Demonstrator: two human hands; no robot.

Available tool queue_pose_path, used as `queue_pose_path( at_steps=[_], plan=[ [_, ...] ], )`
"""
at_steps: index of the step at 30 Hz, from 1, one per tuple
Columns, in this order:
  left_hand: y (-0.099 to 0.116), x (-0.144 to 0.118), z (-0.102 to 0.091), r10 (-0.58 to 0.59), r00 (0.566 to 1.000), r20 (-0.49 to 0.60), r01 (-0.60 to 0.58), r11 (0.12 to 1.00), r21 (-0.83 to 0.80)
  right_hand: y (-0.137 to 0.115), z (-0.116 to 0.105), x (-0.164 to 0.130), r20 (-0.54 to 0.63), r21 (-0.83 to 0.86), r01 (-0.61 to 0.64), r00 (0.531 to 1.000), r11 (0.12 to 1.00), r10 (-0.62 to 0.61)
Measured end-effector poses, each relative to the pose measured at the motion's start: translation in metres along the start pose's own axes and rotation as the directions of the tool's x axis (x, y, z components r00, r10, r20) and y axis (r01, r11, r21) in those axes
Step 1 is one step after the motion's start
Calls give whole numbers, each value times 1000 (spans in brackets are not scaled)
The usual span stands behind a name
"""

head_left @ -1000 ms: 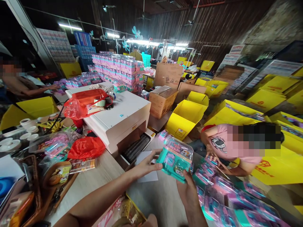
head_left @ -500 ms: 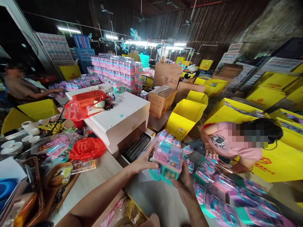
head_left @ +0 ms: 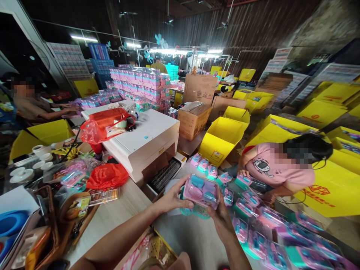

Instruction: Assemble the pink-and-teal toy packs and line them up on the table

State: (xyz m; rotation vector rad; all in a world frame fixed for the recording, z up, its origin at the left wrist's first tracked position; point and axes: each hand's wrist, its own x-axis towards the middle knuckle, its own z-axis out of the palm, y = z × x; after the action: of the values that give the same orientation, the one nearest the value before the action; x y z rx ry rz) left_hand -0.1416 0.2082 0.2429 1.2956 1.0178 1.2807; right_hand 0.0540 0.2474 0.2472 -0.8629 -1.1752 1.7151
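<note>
Between both hands I hold a clear-topped plastic toy box (head_left: pixel 201 191), with pink and blue pieces inside and a teal base. My left hand (head_left: pixel 176 197) grips its left side, the thumb lying across the front. On the right side, my right hand (head_left: pixel 221 215) closes round the near corner, thumb in front. The box is tilted, its top turned towards me, above the grey table (head_left: pixel 194 240). Just behind it stand several similar boxes (head_left: pixel 203 164). Many more boxes (head_left: pixel 257 242) are laid out to the right of my right hand.
A white machine (head_left: pixel 146 138) with a dark conveyor (head_left: pixel 164 174) stands ahead. Across the table sits a co-worker in a pink shirt (head_left: pixel 281 163), near yellow cartons (head_left: pixel 225 135). Red bags (head_left: pixel 107 176) and clutter lie left. Wrapped boxes (head_left: pixel 143 84) are stacked behind; another person sits far left.
The toy box has tipped so that more of its clear top faces me. The co-worker's hand has moved left onto a box. The view has shifted slightly.
</note>
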Motion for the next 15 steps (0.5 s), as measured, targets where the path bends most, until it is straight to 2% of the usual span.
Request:
queue_pose_path(
  at_steps=[5, 9, 12, 15],
  plan=[
    [-3, 3, 6, -4, 994, -110, 3, 1000, -8, 15, -14, 2, -18, 155, -102, 994, 983, 106],
    [0, 12, 15, -78, 974, -213, 40, 983, -179, 31, -28, 5, 29, 212, -175, 984, 961, 173],
    [-4, 21, 19, -191, 941, -281, 101, 947, -305, 37, -31, 4, 21, 287, -251, 967, 925, 255],
    [-12, 29, 18, -227, 897, -380, 121, 951, -284, 39, -30, 2, -26, 355, -322, 935, 878, 354]
  ],
)
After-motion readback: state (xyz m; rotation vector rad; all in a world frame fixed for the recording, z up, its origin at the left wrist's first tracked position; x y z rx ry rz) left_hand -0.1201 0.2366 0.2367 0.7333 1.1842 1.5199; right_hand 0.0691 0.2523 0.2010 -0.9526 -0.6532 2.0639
